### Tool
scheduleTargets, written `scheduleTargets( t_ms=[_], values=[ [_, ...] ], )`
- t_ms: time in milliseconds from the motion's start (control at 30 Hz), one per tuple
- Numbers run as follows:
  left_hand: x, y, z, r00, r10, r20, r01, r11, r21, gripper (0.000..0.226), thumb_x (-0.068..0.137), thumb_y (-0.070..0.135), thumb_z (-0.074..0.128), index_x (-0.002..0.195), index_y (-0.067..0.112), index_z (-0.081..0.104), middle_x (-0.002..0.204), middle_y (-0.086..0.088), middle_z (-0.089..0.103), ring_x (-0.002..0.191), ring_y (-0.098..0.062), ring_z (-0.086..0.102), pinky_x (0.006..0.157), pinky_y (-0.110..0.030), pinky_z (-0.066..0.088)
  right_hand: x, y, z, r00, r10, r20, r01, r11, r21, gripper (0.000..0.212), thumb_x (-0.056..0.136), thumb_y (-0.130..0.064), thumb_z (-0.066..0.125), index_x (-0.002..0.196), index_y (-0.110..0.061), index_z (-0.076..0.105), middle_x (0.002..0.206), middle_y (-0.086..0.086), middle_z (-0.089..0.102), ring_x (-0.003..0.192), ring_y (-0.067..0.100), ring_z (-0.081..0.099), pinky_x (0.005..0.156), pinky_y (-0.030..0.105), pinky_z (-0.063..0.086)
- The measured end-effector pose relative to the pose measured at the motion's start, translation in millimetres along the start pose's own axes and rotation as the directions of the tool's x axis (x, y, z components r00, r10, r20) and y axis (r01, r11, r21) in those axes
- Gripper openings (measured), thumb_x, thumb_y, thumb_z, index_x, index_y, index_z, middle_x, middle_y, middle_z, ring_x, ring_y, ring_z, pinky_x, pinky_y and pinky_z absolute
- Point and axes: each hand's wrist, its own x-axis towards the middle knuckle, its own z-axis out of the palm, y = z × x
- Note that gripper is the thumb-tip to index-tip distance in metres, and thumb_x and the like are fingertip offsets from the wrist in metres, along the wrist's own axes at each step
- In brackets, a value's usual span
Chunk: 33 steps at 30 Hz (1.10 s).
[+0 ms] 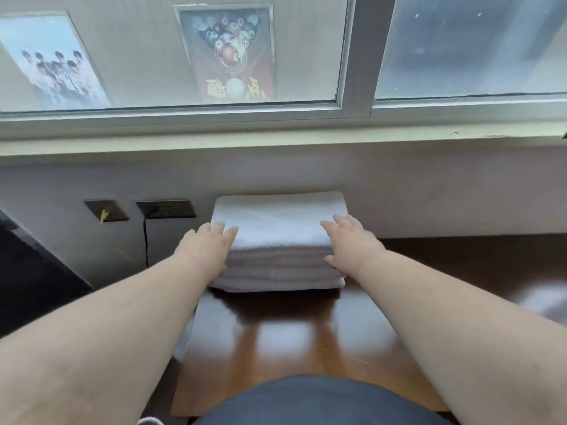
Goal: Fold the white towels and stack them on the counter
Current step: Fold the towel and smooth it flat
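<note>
The window (306, 72), a pale metal frame around hazy glass, runs along above the stack of towels (277, 240). The counter (306, 332), dark glossy wood with a streaked sheen, carries that stack at its far edge, against the pale wall. The stack of towels is a squared block of white terry, several folded layers with soft rounded edges. A poster (228, 53) of billiard balls shows behind the glass above the stack. The left hand (207, 245) lies flat against the stack's left side, fingers straight on the top corner. The right hand (349, 240) presses the right side likewise, fingers extended, gripping nothing. Two dark rectangular wall plates (165, 208) sit left of the stack.
</note>
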Motion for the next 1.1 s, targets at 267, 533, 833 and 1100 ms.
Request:
scheduleTargets(
  t_ms=[267,533,833,1100],
  values=[
    [41.1,-2.6,31.3,0.995,0.078,0.062,-0.07,0.99,-0.12,0.099,0.084,-0.001,0.058,0.154,0.027,-0.006,0.161,-0.002,0.004,0.146,-0.025,0.012,0.105,-0.042,0.042,36.5,1.2,27.9,0.998,0.021,0.067,-0.018,0.999,-0.045,0.092,0.089,-0.004,0.059,0.156,-0.032,0.003,0.166,-0.002,-0.002,0.153,0.027,-0.004,0.111,0.048,0.035],
    [69.0,-31.4,14.0,0.988,0.154,-0.027,-0.156,0.983,-0.1,0.096,0.083,-0.012,0.047,0.155,0.034,0.005,0.163,0.002,0.012,0.149,-0.022,0.011,0.114,-0.038,0.031,49.6,7.9,29.4,0.998,-0.042,0.045,0.038,0.995,0.088,0.079,0.094,0.004,0.039,0.159,-0.028,0.007,0.167,-0.001,0.005,0.153,0.022,-0.001,0.122,0.038,0.019],
    [60.1,-51.1,25.2,0.989,0.15,0.011,-0.149,0.988,-0.031,0.087,0.088,0.001,0.053,0.155,0.033,0.008,0.162,0.0,0.016,0.149,-0.023,0.012,0.117,-0.038,0.025,43.6,-19.6,32.8,0.997,-0.062,-0.051,0.063,0.998,0.008,0.091,0.084,0.014,0.046,0.158,-0.025,0.01,0.165,0.003,0.01,0.153,0.023,-0.001,0.114,0.036,0.034],
    [63.1,-30.5,41.1,0.988,0.156,0.013,-0.152,0.977,-0.147,0.085,0.087,0.047,0.056,0.154,0.036,0.005,0.163,0.001,0.009,0.146,-0.022,0.017,0.116,-0.049,0.022,40.6,-15.8,24.4,0.999,-0.012,-0.029,0.009,0.994,-0.104,0.084,0.087,0.001,0.049,0.158,-0.021,0.008,0.165,0.002,0.013,0.151,0.026,0.013,0.107,0.04,0.041]
  ],
)
